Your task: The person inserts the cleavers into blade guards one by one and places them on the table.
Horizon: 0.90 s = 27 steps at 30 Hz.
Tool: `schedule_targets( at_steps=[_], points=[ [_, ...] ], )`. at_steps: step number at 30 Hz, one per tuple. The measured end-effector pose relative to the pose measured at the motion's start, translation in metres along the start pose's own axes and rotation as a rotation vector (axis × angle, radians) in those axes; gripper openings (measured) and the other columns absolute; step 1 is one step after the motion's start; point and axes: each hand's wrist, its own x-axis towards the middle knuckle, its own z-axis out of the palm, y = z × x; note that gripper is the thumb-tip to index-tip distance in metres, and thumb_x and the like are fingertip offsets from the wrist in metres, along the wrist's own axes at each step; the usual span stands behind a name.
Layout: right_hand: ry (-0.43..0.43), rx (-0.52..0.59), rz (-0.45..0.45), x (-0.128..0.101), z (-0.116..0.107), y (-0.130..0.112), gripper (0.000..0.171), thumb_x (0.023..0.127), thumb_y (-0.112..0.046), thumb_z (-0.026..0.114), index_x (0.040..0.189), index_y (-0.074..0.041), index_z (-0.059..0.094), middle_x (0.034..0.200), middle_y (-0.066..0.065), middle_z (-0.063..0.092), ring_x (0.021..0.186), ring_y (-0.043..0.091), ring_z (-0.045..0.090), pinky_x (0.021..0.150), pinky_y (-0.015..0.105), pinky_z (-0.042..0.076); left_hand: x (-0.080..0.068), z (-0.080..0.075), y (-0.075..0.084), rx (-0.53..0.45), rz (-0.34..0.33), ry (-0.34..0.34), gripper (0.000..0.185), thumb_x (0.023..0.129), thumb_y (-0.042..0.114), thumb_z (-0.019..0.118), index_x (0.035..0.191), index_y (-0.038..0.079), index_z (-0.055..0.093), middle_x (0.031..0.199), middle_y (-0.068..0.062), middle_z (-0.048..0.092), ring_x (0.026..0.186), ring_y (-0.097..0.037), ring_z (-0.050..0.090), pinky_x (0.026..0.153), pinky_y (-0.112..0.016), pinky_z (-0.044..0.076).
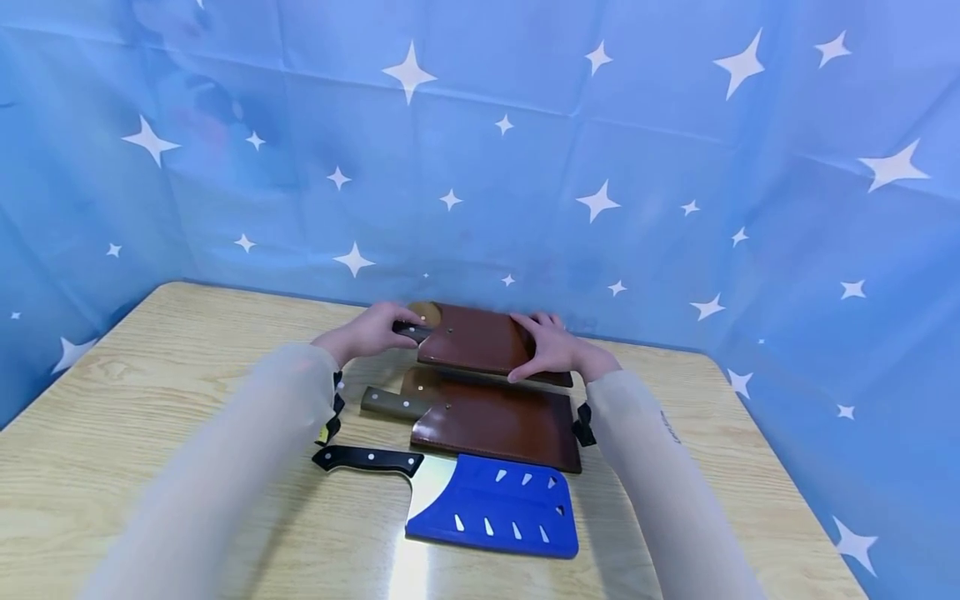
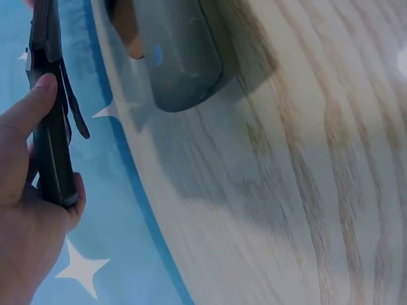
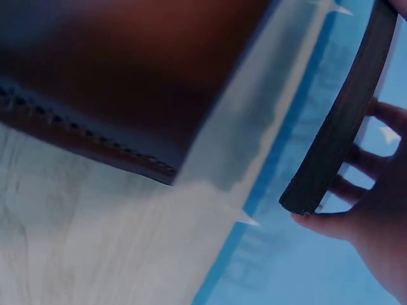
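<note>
Starting at the bottom of the head view, a cleaver in a blue guard (image 1: 495, 508) lies on the counter (image 1: 150, 433), handle pointing left; above it a second cleaver in a brown sheath (image 1: 495, 421) lies parallel. Farthest up, at frame centre, the sheathed cleaver (image 1: 480, 340) runs left to right between both hands. The left hand (image 1: 371, 332) curls round its dark handle (image 2: 51, 152); the right hand (image 1: 551, 348) grips the sheath's right end, thumb underneath. Both reach equally far, one per end.
</note>
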Motion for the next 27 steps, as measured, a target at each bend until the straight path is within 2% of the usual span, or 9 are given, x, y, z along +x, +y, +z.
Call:
schedule_targets(
  at_steps=[7,11,14,20,23,27],
  points=[
    [-0.026,-0.025,0.028,0.008,0.007,0.007,0.109,0.068,-0.053,0.077,0.151,-0.017,0.016,0.151,0.019,0.018,0.136,0.042,0.013,0.103,0.063,0.026,0.012,0.014,-0.011,0.115,0.033,0.007,0.035,0.084,0.006,0.066,0.118,-0.003,0.062,0.112,-0.022,0.061,0.103,-0.034,0.055,0.089,-0.044,0.045],
    [-0.048,-0.023,0.053,0.010,0.011,0.012,0.110,0.068,-0.054,0.076,0.151,-0.017,0.015,0.152,0.021,0.016,0.138,0.043,0.011,0.104,0.064,0.023,0.019,0.020,-0.014,0.150,0.034,-0.028,0.036,0.085,0.005,0.064,0.121,-0.002,0.061,0.117,-0.022,0.059,0.109,-0.035,0.053,0.094,-0.046,0.042],
    [-0.065,-0.002,0.073,0.011,0.014,0.017,0.109,0.068,-0.053,0.076,0.151,-0.017,0.015,0.154,0.021,0.013,0.140,0.044,0.007,0.105,0.065,0.021,0.024,0.021,-0.015,0.175,0.028,-0.061,0.037,0.086,0.005,0.064,0.122,-0.001,0.060,0.120,-0.021,0.058,0.112,-0.035,0.052,0.097,-0.047,0.040],
    [-0.100,0.057,0.110,0.018,0.019,0.019,0.108,0.070,-0.055,0.074,0.152,-0.018,0.013,0.156,0.019,0.008,0.141,0.044,0.006,0.106,0.064,0.021,0.031,0.020,-0.016,0.239,0.022,-0.068,0.037,0.084,0.004,0.065,0.120,-0.001,0.061,0.117,-0.021,0.061,0.110,-0.036,0.054,0.097,-0.045,0.041],
    [-0.132,0.063,0.128,0.020,0.021,0.019,0.107,0.072,-0.055,0.072,0.152,-0.020,0.010,0.157,0.018,0.004,0.141,0.042,0.004,0.107,0.063,0.020,0.031,0.021,-0.016,0.272,-0.030,-0.090,0.037,0.085,0.006,0.065,0.122,0.001,0.061,0.121,-0.020,0.060,0.114,-0.037,0.051,0.099,-0.047,0.039],
    [-0.143,0.028,0.149,0.022,0.023,0.018,0.106,0.074,-0.056,0.070,0.152,-0.019,0.009,0.157,0.017,0.001,0.142,0.042,-0.001,0.109,0.063,0.015,0.029,0.021,-0.012,0.320,-0.178,-0.128,0.041,0.090,0.018,0.062,0.130,0.008,0.056,0.133,-0.020,0.050,0.125,-0.041,0.039,0.100,-0.056,0.034]
  ],
)
